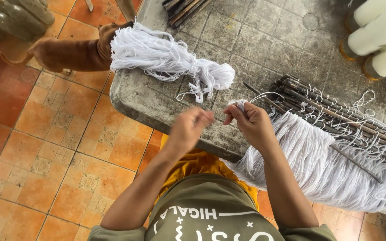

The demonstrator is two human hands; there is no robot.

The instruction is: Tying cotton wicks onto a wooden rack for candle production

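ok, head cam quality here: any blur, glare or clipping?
Head view: left hand smeared by motion blur, right hand sharper; white rolls top right nearly blown out; light is soft and even, shadows faint; the grey table shows no glare.

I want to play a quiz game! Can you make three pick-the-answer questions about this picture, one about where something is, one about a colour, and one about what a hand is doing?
1. Where is the loose bundle of white yarn?
A. on the floor
B. on the grey table
C. in a basket

2. What colour is the animal by the table?
A. brown
B. black
C. white

3. What is the right hand doing?
A. lying flat and empty
B. pinching white threads
C. holding a cup

Answers: 1 B, the bundle lies on the tabletop near its corner. 2 A, its coat is brown. 3 B, threads loop over its closed fingers.
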